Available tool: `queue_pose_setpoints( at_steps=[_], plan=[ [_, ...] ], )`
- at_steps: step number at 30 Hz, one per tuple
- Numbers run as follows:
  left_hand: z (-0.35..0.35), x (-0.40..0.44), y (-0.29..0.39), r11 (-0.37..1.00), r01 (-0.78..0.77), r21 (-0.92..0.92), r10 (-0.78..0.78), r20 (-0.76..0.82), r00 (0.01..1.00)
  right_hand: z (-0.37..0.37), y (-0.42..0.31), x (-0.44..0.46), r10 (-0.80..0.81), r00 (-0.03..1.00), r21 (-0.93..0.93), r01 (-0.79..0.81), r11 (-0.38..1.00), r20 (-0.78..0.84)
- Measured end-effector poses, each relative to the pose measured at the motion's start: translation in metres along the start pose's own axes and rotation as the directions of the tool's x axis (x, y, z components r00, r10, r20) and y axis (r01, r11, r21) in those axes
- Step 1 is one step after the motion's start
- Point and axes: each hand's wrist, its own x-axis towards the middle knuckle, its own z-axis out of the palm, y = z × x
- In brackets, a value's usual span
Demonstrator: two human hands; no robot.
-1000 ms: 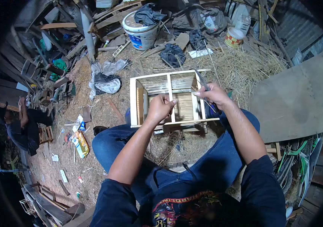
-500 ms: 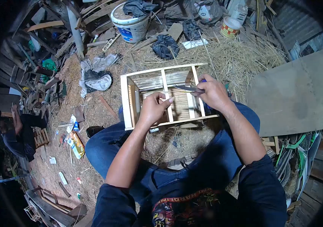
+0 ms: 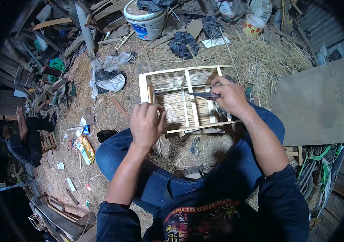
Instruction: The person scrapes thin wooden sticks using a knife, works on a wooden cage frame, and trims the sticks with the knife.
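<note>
A small crate (image 3: 144, 88) of pale wooden strips, its floor and far wall lined with thin slats, rests between my legs with its open side up. My right hand (image 3: 231, 97) is closed around a knife (image 3: 205, 95); the dark blade points left across the crossbars (image 3: 193, 103). At the crate's near left corner, my left hand (image 3: 144, 123) has its fingers curled over the frame, hiding that corner. A loose-looking thin strip (image 3: 185, 107) stands beside the middle crossbar inside the crate.
A white bucket (image 3: 147, 24) and a smaller tub (image 3: 254, 25) stand ahead. Black plastic (image 3: 183, 45) and a grey cloth (image 3: 109, 82) lie on the straw-strewn ground. A flat board (image 3: 317, 105) is on my right. Another person (image 3: 20, 139) sits at far left.
My left hand has moved from the middle crossbar to the crate's near left corner. My right hand keeps the knife over the crate. The whole view has shifted slightly.
</note>
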Motion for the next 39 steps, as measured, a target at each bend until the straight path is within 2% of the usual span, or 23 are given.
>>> queue_pose_setpoints(
  at_steps=[5, 9, 11, 15, 17, 19, 23, 29, 32, 39],
  plan=[
    [0.001, 0.002, -0.022, 1.0, 0.027, 0.012, -0.028, 0.075, 0.997, 0.006, -0.009, 0.007, -0.007, 0.998, 0.007, 0.006, 1.0, 0.057],
    [0.005, 0.002, -0.041, 0.998, -0.058, 0.019, 0.054, 0.166, 0.985, 0.002, -0.013, 0.009, 0.016, 0.993, -0.011, -0.015, 1.0, 0.114],
    [0.001, 0.005, -0.04, 0.999, -0.026, 0.037, 0.016, 0.262, 0.965, -0.003, -0.011, 0.009, 0.055, 0.988, -0.014, -0.053, 0.998, 0.142],
    [0.003, 0.006, -0.043, 1.0, -0.009, -0.005, 0.01, 0.258, 0.966, -0.033, 0.003, 0.004, 0.168, 0.982, 0.013, -0.17, 0.985, 0.091],
    [0.004, 0.006, -0.044, 0.999, -0.015, -0.03, 0.022, 0.258, 0.966, -0.045, 0.018, -0.001, 0.19, 0.977, -0.033, -0.188, 0.982, 0.097],
    [0.005, 0.005, -0.046, 0.998, 0.022, -0.052, -0.008, 0.256, 0.967, -0.048, 0.028, -0.005, 0.222, 0.972, 0.117, -0.231, 0.966, 0.081],
    [0.003, 0.009, -0.045, 0.996, 0.017, -0.09, 0.006, 0.248, 0.969, -0.047, 0.033, -0.009, 0.273, 0.957, 0.087, -0.281, 0.956, 0.096],
    [0.007, 0.007, -0.046, 0.992, 0.075, -0.105, -0.047, 0.245, 0.968, -0.045, 0.036, -0.012, 0.276, 0.948, 0.07, -0.29, 0.955, 0.159],
    [0.006, 0.009, -0.045, 0.993, 0.046, -0.108, -0.02, 0.23, 0.973, -0.042, 0.044, -0.013, 0.28, 0.943, 0.134, -0.305, 0.943, 0.178],
    [0.007, 0.01, -0.043, 0.99, 0.07, -0.125, -0.041, 0.226, 0.973, -0.042, 0.045, -0.013, 0.305, 0.934, 0.124, -0.33, 0.936, 0.188]
  ],
)
